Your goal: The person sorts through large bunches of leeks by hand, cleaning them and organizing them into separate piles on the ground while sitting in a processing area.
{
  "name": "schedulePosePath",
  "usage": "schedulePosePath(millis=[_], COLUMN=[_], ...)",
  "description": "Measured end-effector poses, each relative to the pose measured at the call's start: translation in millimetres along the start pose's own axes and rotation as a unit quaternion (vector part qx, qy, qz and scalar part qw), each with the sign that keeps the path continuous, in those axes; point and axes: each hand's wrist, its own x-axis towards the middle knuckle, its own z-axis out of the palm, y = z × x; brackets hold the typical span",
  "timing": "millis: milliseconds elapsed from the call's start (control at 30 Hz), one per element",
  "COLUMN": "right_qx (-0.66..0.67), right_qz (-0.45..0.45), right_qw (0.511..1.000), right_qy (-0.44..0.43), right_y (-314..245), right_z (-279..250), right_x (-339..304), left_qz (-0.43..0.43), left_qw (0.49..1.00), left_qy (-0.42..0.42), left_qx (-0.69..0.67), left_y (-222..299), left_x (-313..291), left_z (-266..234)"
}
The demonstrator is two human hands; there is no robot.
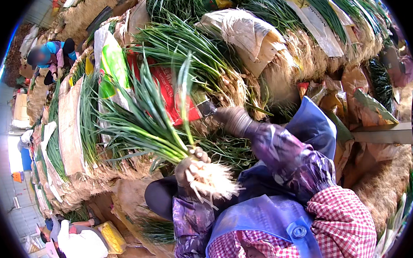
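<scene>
My left hand (190,169), in a grey-brown glove, is closed around a bunch of green onions (170,142) near their root end. The pale roots (215,177) hang out to the right of the fist, and the long green leaves fan up and to the left. Some upright leaves of the bunch are blurred. My right hand (233,120), also gloved, is to the right, smeared by motion. A small dark flat thing (207,108) shows at its fingertips; whether it is held is unclear. Just beyond lies a pile of green onions (199,60), roots to the right.
A red printed sack (165,91) lies under the leaves beyond my hands. Rows of stacked green onions (300,55) with sacking on top run along the far side and left. Two people (80,245) (51,57) sit at the left. A pale beam (384,134) is at right.
</scene>
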Motion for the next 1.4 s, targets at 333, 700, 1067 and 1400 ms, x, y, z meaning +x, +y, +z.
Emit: schedulePosePath(millis=[333, 700, 1067, 1400], right_qx=[-0.343, -0.047, 0.627, 0.082], right_qz=[0.182, -0.048, 0.21, 0.106], right_qw=[0.915, 0.97, 0.719, 0.991], right_qy=[-0.111, -0.234, -0.217, 0.02], right_y=[70, -11, 22, -43], right_z=[-64, -11, 27, 56], right_x=[116, 2, 23, 10], left_qz=[0.109, -0.047, -0.096, -0.066], left_qw=[0.994, 0.971, 0.991, 0.986], left_qy=[0.002, 0.209, 0.069, 0.154], left_qx=[-0.028, 0.11, -0.059, 0.012], left_y=[-31, -17, -18, -27], left_x=[47, 33, 14, -3], left_z=[29, -15, 21, -37])
